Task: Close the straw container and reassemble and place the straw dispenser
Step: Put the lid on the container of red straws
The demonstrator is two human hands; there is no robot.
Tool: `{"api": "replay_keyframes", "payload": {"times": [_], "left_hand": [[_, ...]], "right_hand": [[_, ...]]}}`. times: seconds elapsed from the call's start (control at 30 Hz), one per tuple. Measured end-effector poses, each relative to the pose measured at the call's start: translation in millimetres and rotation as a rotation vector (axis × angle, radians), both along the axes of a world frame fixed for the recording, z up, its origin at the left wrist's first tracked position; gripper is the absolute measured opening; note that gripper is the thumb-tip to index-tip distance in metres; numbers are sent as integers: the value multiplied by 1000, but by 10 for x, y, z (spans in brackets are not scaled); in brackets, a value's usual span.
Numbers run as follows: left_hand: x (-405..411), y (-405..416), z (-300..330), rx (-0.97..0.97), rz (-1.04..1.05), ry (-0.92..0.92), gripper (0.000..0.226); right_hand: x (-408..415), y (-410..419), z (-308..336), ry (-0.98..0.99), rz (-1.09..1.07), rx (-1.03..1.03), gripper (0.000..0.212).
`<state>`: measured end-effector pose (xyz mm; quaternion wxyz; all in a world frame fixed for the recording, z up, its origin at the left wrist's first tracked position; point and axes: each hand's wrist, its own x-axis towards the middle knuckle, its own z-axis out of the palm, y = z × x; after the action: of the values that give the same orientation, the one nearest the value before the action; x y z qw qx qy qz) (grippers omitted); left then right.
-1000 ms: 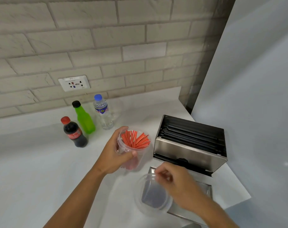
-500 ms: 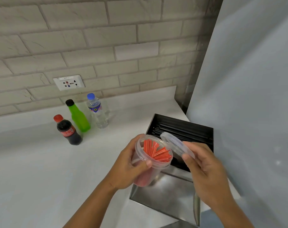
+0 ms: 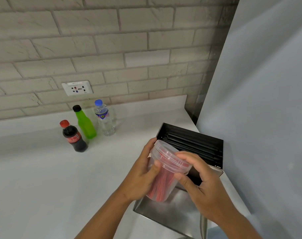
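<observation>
The left hand (image 3: 143,176) has a tight grip on the cup (image 3: 164,180) of red straws, held up over the desk (image 3: 60,178). The right hand (image 3: 203,183) holds the lid (image 3: 171,156) on top of the cup, but I cannot tell if it is snapped shut. The dispenser (image 3: 195,145) just behind is open, and its metal cover (image 3: 165,211) lies flat below. Putting those together looks not yet done.

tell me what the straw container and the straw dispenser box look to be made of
Straw container: looks like clear, slightly cloudy plastic; the red straws show through wall and lid.
Straw dispenser box: seems brushed stainless steel, grey with a dull sheen; the inside looks dark, and the black straws hide its finish.
</observation>
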<state>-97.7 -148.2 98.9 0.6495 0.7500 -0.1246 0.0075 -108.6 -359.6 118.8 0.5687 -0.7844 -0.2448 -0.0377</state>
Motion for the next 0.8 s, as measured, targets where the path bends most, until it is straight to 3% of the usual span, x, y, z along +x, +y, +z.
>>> {"api": "replay_keyframes", "payload": {"times": [0.1,0.27,0.6,0.8], "left_hand": [[4,12,52,3,-1,25,75],[4,-10,201,29,-73,12,55],[75,-67,288,9,77,-11,53],[102,-16,324,-107,44,112,62]], "right_hand": [[30,-13,4,25,2,4,40],[67,-35,18,58,25,0,42],[190,3,126,54,-41,27,36],[203,-48,154,116,36,111,45]]}}
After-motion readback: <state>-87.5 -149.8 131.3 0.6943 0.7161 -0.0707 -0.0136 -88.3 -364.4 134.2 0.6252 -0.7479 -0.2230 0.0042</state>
